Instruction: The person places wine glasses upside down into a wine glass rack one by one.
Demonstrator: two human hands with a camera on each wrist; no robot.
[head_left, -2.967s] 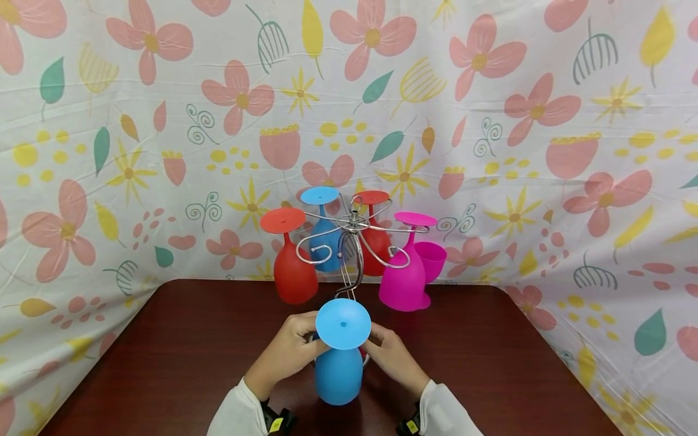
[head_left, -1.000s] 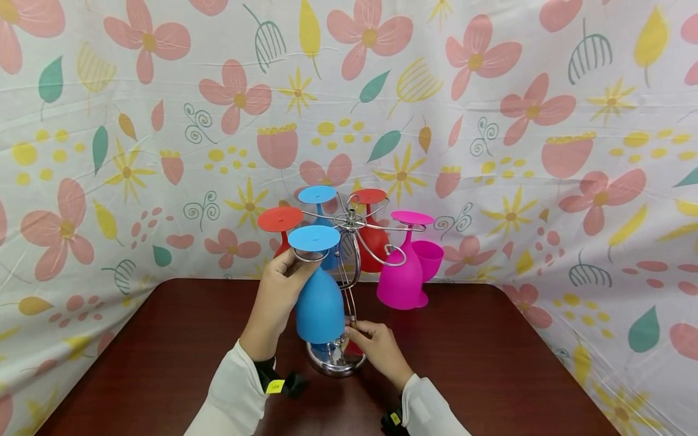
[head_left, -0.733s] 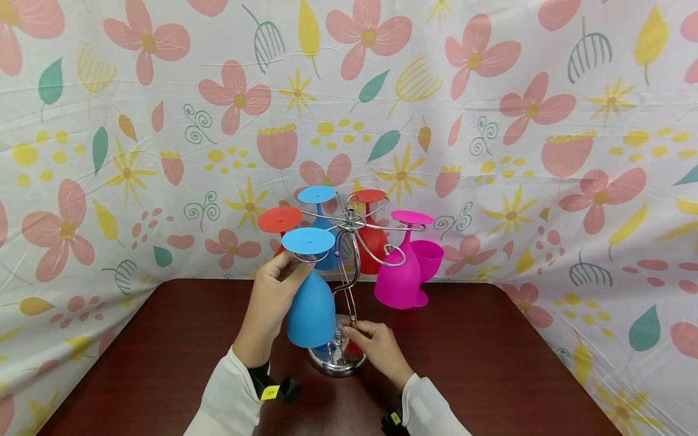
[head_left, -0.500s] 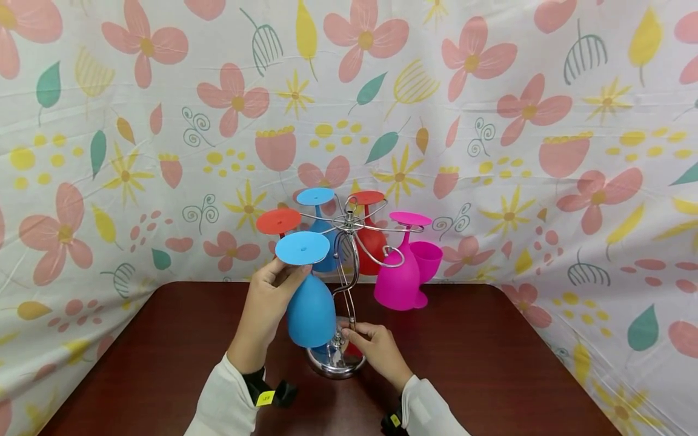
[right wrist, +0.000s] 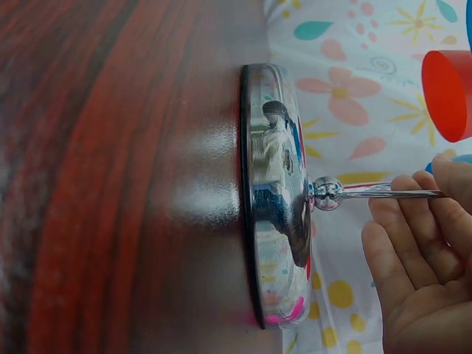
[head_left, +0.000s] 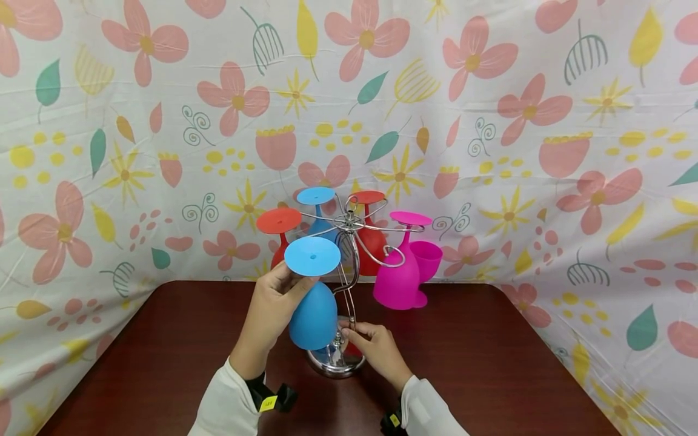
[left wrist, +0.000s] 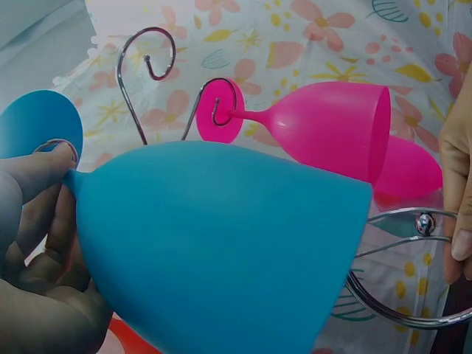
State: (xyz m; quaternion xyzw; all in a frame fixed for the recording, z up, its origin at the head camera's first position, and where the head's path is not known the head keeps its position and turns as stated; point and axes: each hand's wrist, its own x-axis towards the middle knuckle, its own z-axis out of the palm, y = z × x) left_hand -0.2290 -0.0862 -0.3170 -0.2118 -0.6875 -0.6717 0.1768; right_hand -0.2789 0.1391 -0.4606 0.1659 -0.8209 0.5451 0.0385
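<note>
My left hand point(head_left: 269, 306) pinches the stem of a blue plastic goblet point(head_left: 313, 318), upside down, its round foot tipped towards the head camera. In the left wrist view a wire curl point(left wrist: 55, 141) shows against the foot beside my thumb; whether the stem sits fully inside it I cannot tell. My right hand point(head_left: 378, 351) pinches the thin metal post point(right wrist: 391, 194) of the chrome goblet rack point(head_left: 349, 223), just above its round base point(right wrist: 276, 199). Red goblets point(head_left: 279, 221), another blue goblet point(head_left: 316, 195) and a pink goblet point(head_left: 398, 281) hang upside down from the rack.
A bare hook point(head_left: 394, 257) curls out at the rack's front right. Behind the hanging pink goblet stands a second pink goblet point(head_left: 428, 257), mouth up. The dark wooden table point(head_left: 491, 363) runs back to a flower-printed cloth point(head_left: 518, 151).
Both hands held the blue goblet low in front of the rack; my left hand raised it to the front left, then lowered it slightly and tipped its foot. My right hand went to the post.
</note>
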